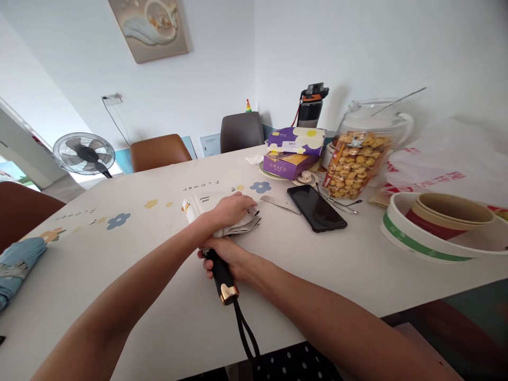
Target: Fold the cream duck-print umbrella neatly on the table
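A folded white umbrella [198, 203] lies on the white table [159, 286] in front of me. My left hand [230, 210] is closed around its bunched white canopy near the middle. My right hand [230, 256] grips its black handle [222, 278], which ends in a gold cap with a black wrist strap [246, 333] hanging over the table's front edge. Both forearms reach in from the bottom of the view.
A black phone [316, 207] and a metal blade lie just right of the umbrella. Further right stand a jar of snacks [357, 159], purple boxes [289, 153], a flask and stacked paper bowls [444, 225]. A blue folded umbrella [18, 264] lies at the left edge. Chairs and a fan stand behind.
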The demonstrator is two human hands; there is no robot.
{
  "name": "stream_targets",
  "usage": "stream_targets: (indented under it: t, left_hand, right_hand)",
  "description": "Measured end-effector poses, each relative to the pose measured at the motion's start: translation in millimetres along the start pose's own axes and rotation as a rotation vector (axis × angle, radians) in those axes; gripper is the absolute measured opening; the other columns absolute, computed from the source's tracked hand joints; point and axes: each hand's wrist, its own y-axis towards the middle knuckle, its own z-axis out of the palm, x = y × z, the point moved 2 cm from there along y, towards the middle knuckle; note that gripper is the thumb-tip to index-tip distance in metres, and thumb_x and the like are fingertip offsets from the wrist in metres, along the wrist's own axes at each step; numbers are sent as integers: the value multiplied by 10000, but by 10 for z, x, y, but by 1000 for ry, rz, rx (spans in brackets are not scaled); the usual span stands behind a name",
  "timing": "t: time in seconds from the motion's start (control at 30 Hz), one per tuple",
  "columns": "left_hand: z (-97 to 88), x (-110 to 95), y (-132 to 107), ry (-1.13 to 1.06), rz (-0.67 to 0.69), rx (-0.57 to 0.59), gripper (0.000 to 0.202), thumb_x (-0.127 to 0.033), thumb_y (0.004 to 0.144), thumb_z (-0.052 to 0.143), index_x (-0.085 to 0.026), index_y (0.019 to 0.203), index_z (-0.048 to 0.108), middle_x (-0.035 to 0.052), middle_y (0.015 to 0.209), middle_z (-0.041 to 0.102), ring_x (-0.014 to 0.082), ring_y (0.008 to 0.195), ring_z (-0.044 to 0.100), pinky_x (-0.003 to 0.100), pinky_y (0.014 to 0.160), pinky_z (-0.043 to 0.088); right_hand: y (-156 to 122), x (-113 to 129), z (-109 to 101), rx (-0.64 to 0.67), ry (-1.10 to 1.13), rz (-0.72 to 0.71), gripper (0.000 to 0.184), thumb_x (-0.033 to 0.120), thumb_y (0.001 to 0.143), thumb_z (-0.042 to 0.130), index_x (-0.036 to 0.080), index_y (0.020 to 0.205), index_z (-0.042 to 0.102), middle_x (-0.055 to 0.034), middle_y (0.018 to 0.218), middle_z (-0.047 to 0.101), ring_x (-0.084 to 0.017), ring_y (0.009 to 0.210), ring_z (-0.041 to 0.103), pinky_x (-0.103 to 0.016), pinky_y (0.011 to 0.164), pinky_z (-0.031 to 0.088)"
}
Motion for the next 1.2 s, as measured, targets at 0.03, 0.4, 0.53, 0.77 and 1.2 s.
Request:
stream_targets:
  t: [0.03,0.4,0.53,0.77,1.2]
  left_hand:
    - [20,12,26,19,-15,-1,351,-152,813,391,-251,1065,615,14,1048,625,185,1035,518,295,826,435]
    - [-50,138,-146,-273,-85,-695,221,-107,788,421,-208,882,593,15,989,616,152,954,527,278,809,426]
    - [-167,218,-313,-491,-230,-918,197,-117,797,401,-209,915,530,17,1042,607,131,859,559,253,696,450]
    - [-401,321,-812,-707,-297,-1034,246,-63,716,352,-216,891,434,14,1019,600,66,505,472,185,405,392]
    - [-714,411,-1268,-749,-261,-1091,84,-122,675,380,-193,707,411,46,883,628,127,636,547,182,352,413]
  right_hand:
    - [0,4,3,2,1,2,63,151,720,531,152,707,469,25,619,477,-47,372,401,-196,324,385]
    - [43,-20,-13,12,-34,-1,56,121,715,547,130,695,495,21,606,495,-47,370,416,-207,333,419]
    - [32,-10,-11,9,-33,10,74,148,727,580,125,741,511,-12,678,551,-48,382,441,-198,330,405]
    - [56,-38,-32,-3,-38,8,130,172,717,622,136,733,498,14,661,529,-32,358,389,-188,312,380]
    - [-49,59,-24,-21,-66,-30,209,240,691,681,159,801,523,40,647,461,-14,368,328,-161,319,340]
